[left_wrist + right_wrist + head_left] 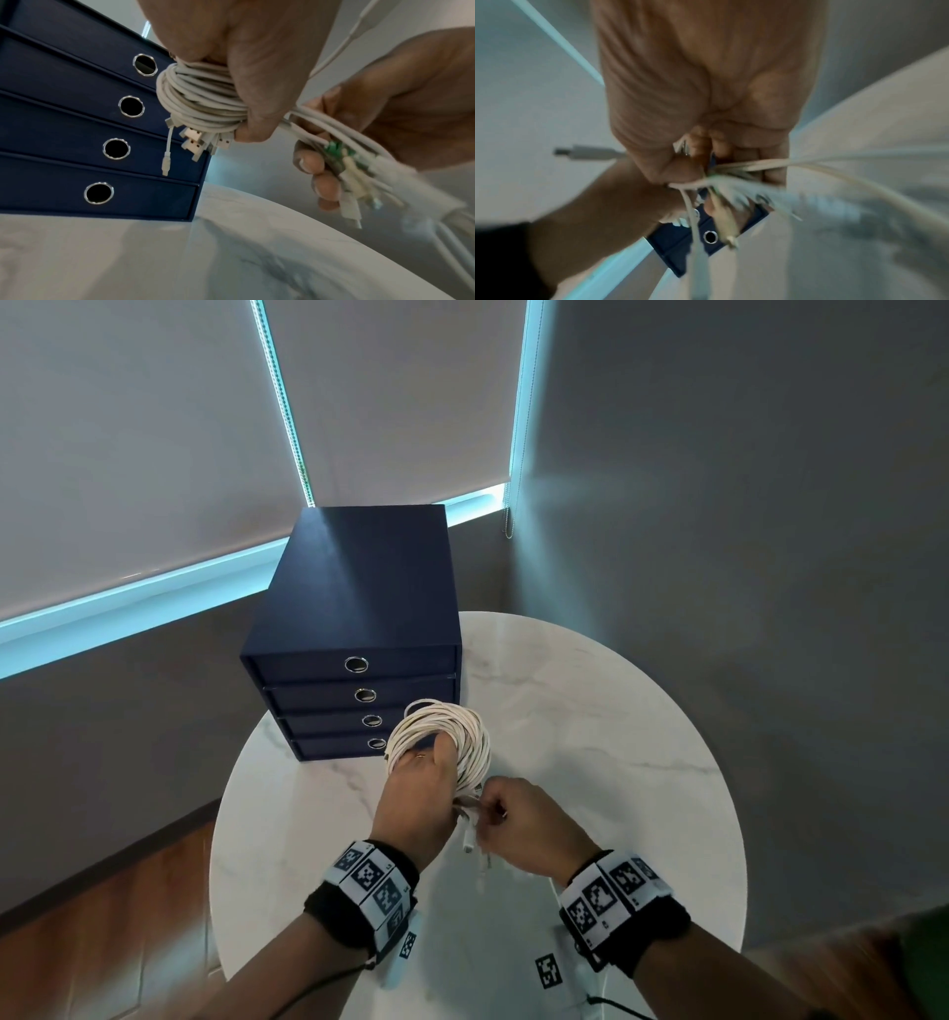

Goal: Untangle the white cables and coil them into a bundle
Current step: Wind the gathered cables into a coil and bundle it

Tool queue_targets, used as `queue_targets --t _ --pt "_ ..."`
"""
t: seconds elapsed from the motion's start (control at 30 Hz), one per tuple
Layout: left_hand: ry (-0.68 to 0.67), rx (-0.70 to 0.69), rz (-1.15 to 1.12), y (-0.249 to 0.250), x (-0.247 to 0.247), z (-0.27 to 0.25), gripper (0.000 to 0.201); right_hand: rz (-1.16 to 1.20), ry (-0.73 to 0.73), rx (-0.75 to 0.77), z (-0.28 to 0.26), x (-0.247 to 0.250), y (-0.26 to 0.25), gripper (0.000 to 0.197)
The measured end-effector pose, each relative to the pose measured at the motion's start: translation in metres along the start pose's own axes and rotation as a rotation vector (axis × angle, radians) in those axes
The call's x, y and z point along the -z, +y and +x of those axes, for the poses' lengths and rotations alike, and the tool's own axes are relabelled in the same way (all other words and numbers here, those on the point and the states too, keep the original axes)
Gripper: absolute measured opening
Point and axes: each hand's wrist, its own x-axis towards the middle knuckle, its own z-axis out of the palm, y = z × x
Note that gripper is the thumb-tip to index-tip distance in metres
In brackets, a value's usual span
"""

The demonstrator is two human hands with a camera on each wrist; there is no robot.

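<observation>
The left hand (418, 793) grips the white cables (452, 737) as a coil, fingers curled through its centre, held above the table (616, 711) just in front of the drawer box (354, 608). The right hand (529, 824) pinches the loose connector ends (352, 168), which trail from the coil toward the person. Judgement: the right hand is nearer for wrapping the tail.

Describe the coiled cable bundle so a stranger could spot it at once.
On the round white marble table, before the dark blue four-drawer box, the left hand grips a round coil of white cables. Nothing else there is looped.
</observation>
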Motion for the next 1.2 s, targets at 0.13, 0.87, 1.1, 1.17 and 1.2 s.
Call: queue_targets --t 0.13,0.87,1.1,1.17,1.2 --pt "-0.056 -0.009 0.008 0.002 -0.007 -0.001 0.054 -0.093 0.107 0.055 0.000 -0.003 0.002 0.013" --pt "-0.096 0.400 -0.144 0.007 0.005 0.003 0.037 -0.202 0.567 0.497 -0.036 0.006 -0.019 0.058" --pt "-0.301 0.290 -0.245 0.006 0.015 0.007 0.019 -0.720 0.354 0.567 -0.035 -0.016 0.003 0.082" --pt "-0.362 0.217 -0.317 0.014 0.018 0.007 0.021 -0.793 0.304 0.471 -0.028 -0.012 0.006 0.089" --pt "-0.383 0.212 -0.381 0.020 0.020 0.006 0.016 -0.818 0.289 0.428 -0.023 -0.007 0.006 0.089"
